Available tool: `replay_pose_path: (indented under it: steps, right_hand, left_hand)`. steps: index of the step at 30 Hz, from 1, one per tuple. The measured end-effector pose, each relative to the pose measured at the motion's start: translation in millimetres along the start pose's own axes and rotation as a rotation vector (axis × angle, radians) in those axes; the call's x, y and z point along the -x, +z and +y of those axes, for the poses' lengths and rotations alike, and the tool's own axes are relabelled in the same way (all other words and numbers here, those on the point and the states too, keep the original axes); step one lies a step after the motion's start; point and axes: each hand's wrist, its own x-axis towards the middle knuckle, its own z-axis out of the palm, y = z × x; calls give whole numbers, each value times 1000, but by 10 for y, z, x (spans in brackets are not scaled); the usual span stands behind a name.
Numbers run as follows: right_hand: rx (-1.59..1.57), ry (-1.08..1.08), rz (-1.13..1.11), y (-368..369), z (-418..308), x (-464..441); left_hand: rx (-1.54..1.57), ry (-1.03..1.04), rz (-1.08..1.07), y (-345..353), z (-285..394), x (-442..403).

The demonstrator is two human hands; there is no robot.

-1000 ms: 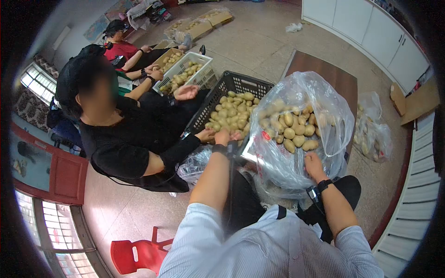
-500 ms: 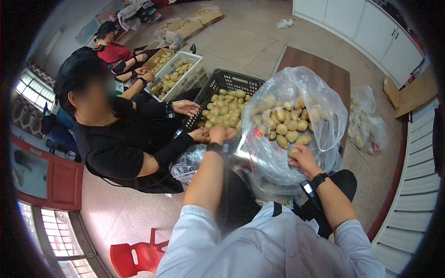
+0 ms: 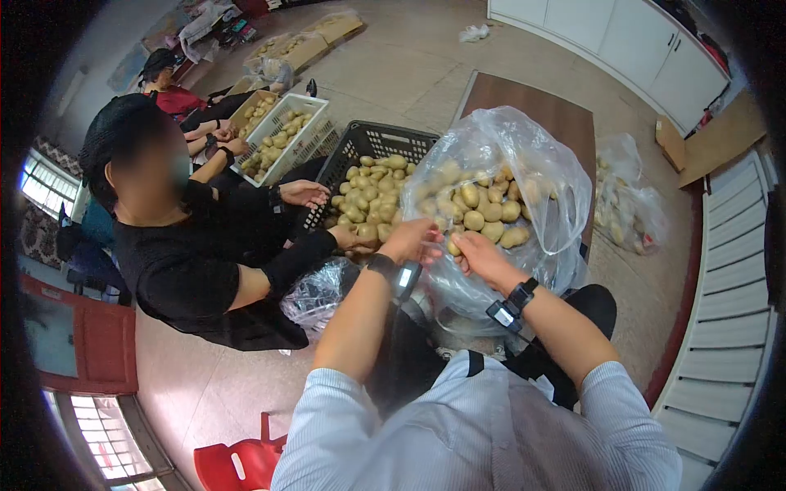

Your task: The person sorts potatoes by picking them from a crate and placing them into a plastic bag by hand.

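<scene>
My right hand [image 3: 485, 258] is closed around a potato [image 3: 453, 244] in front of the clear plastic bag [image 3: 565, 176]. My left hand [image 3: 412, 240] is beside it, its fingers apart and pointing toward that potato, with nothing visible in them. Inside the bag lies a heap of potatoes [image 3: 491, 211]. Left of the bag stands a black plastic crate [image 3: 417, 141] holding many more potatoes [image 3: 368, 192]. A co-worker's hand [image 3: 354, 239] reaches to the near side of the crate, and that person's other hand [image 3: 304, 194] is held palm up at its left edge.
The bag rests against a brown board or tabletop [image 3: 524, 106]. Another bag of potatoes [image 3: 626, 196] lies on the floor at right. A white crate [image 3: 315, 110] of potatoes stands beyond the co-worker, near further people. A red chair [image 3: 246, 466] is at lower left.
My right hand has moved left with the potato, away from the bag's right side. My left hand has moved right, from the crate's edge toward my right hand. The view has shifted slightly.
</scene>
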Motion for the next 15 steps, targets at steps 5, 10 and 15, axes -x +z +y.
replay_pose_path:
  steps: [5, 10, 15]
  right_hand:
    - [52, -143, 1, 118, -104, -33]
    - [22, -203, 13, 147, -91, 31]
    - [444, -380, 169, -60, 536, 170]
  left_hand:
    - [2, 17, -161, 33, -44, -1]
    - [42, 57, -169, -166, -55, -80]
    - [468, 242, 204, -558, -141, -309]
